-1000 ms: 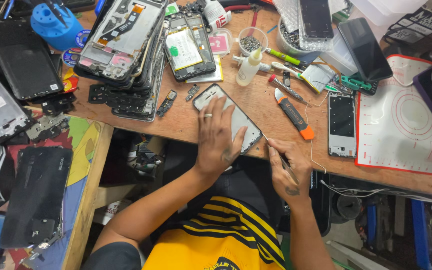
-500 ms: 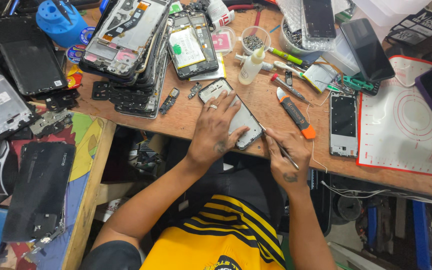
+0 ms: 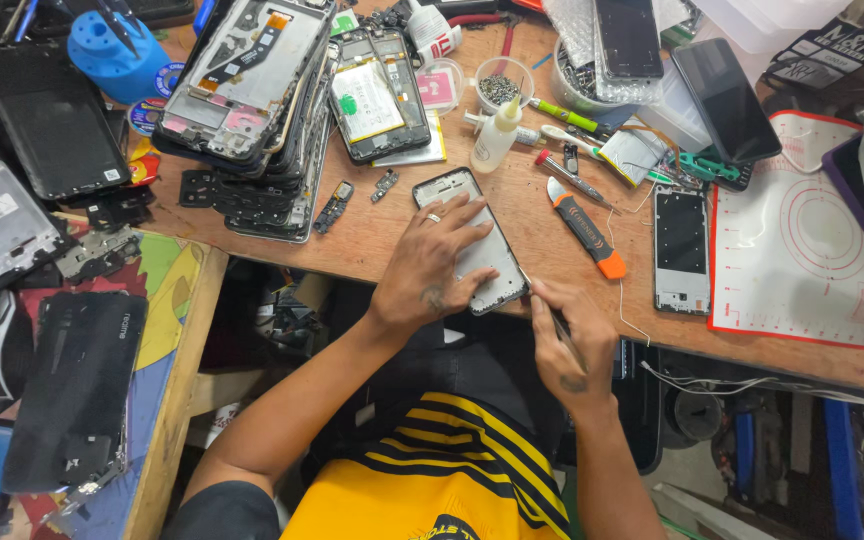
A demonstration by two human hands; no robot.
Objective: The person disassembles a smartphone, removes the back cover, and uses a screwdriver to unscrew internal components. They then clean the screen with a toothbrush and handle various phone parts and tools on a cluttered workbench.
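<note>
1. Centre of frame, on the wooden bench (image 3: pixel 392 235): phone frame (image 3: pixel 477 245), thin, light, probably fragile; left hand (image 3: pixel 432 265) presses it flat, fingers spread.
2. Right hand (image 3: pixel 567 345) pinches a slim tool (image 3: pixel 552 322) at the frame's lower-right edge.

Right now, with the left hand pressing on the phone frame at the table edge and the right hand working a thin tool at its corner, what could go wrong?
1. The phone frame lies close to the table edge; if the left hand loosens, it might slide off.
2. The thin tool in the right hand could slip and scratch the frame or poke the left fingers.
3. The small dropper bottle stands upright close behind; an elbow or hand movement might tip it.
</note>
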